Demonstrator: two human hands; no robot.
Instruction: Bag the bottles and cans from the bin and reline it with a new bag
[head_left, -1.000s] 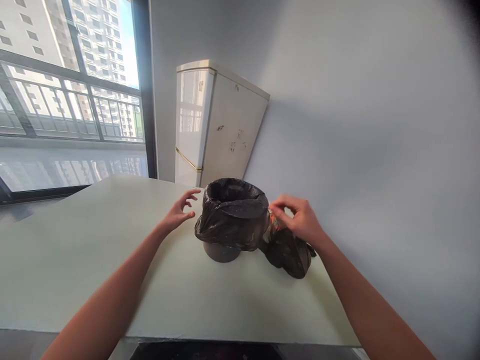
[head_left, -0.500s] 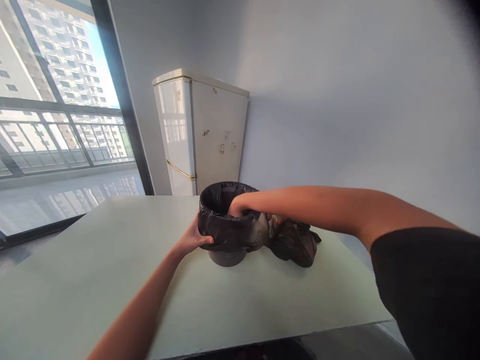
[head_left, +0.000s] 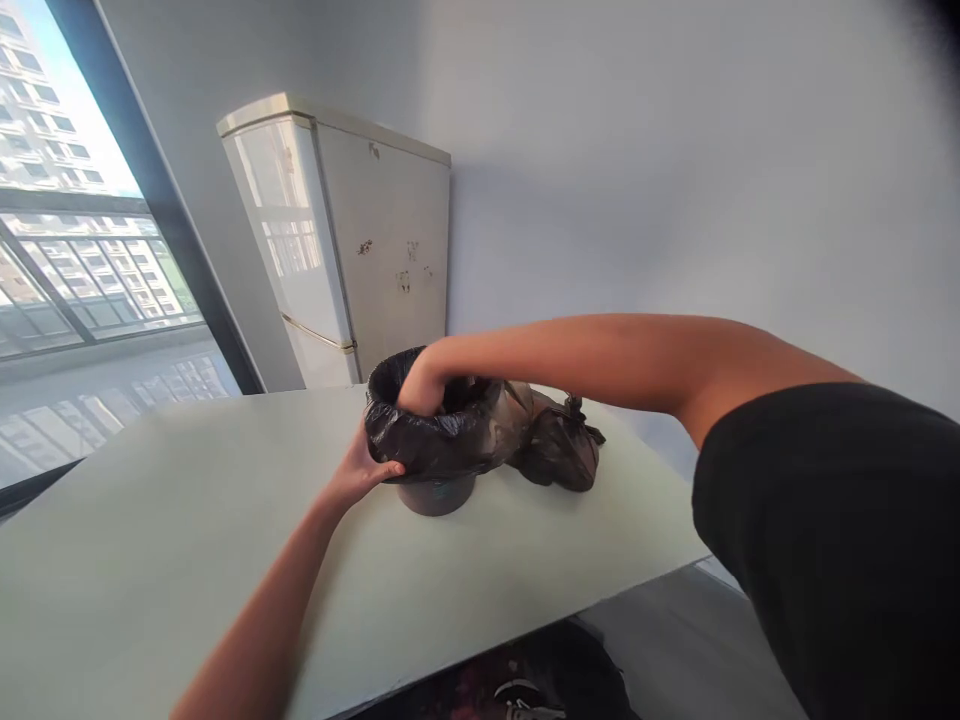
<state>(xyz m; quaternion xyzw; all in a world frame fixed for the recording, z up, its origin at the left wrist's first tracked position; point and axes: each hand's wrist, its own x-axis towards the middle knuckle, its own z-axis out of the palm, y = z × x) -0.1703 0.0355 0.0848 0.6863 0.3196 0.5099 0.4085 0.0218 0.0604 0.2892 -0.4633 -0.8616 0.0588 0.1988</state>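
A trash bin stands upright on the table, lined with a black garbage bag folded out over its rim. My left hand grips the bin's left side through the bag, thumb in front and the other fingers mostly hidden. Inside the bin's mouth is my right hand, reaching down with its fingers out of sight, so I cannot see whether it holds anything. Beside the bin, on its right, lies a tied black plastic bag. Loose bag film bulges out between the two.
The pale table has its near edge running diagonally toward the right. Behind it stand a white refrigerator and a plain wall. A window with a dark frame is on the left. A shoe shows below the table edge.
My right hand has moved leftward within the bin, to the liner's near-left inside. My left hand keeps its hold. The camera view has turned to the right and slightly down.
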